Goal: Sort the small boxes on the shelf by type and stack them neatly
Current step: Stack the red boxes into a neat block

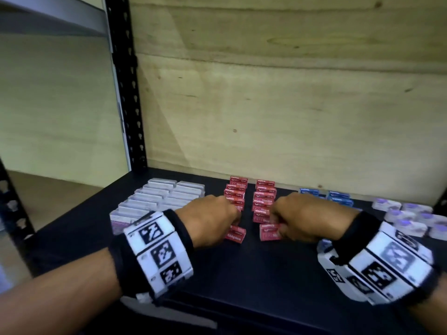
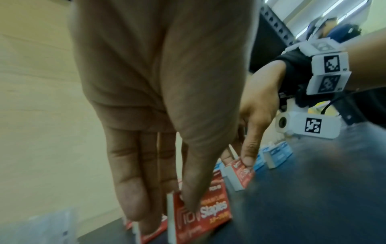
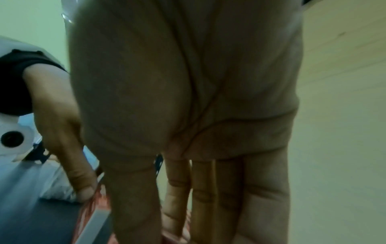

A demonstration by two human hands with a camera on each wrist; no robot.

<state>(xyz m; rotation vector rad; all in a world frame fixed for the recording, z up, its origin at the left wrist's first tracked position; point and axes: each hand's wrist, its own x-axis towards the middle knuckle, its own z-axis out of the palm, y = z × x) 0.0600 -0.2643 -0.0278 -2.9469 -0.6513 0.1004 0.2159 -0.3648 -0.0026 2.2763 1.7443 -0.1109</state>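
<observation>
On the black shelf | left hand pinches near left red staple box | right hand pinches near right red staple box | white boxes left, blue boxes right

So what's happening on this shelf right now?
A person is sorting small boxes on a black shelf. The left hand pinches a red staples box at the near end of the left red row, while the right hand pinches another red staples box at the near end of the right red row. White boxes are grouped to the left, blue boxes behind the right hand, and pale purple-marked boxes far right.
</observation>
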